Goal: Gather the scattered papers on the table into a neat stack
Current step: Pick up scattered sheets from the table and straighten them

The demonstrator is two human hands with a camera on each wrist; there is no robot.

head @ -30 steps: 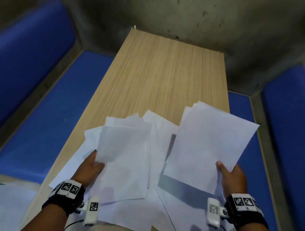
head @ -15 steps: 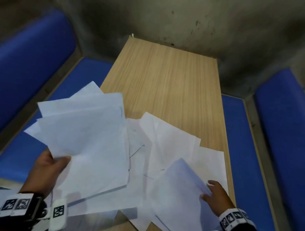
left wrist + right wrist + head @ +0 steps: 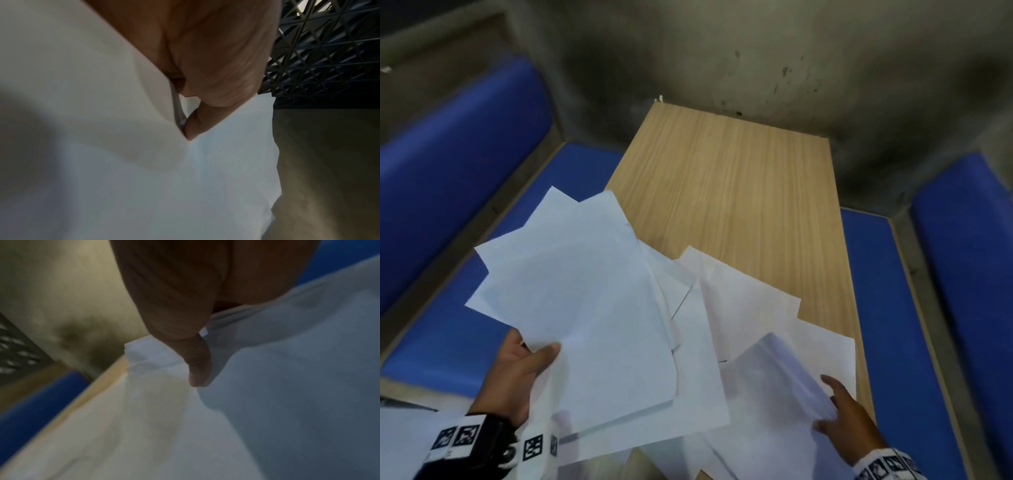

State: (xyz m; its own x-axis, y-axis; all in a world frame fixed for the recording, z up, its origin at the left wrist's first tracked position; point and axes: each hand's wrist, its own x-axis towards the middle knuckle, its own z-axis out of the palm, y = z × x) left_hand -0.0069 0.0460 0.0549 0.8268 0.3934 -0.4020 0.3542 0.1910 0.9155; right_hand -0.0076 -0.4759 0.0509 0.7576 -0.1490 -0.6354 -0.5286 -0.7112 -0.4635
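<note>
Several white sheets (image 3: 739,294) lie overlapped on the near half of the wooden table (image 3: 722,178). My left hand (image 3: 527,363) pinches a fanned bundle of sheets (image 3: 585,301) by its near-left corner, raised over the table's left edge. The left wrist view shows my thumb (image 3: 216,65) on top of that bundle (image 3: 144,178). My right hand (image 3: 839,414) grips a second bundle (image 3: 774,377) that bows upward at the near right of the table. In the right wrist view, blurred, the thumb (image 3: 197,366) lies across these sheets (image 3: 287,386).
Blue padded benches run along the left (image 3: 448,274) and right (image 3: 887,308) of the narrow table, with blue backrests beyond them. A stained concrete wall (image 3: 756,51) closes the far end. The table's far half shows bare wood.
My left hand lifted its sheets off the table, up and to the left, then swung them back toward the table. My right hand brought its raised bundle down to the near right.
</note>
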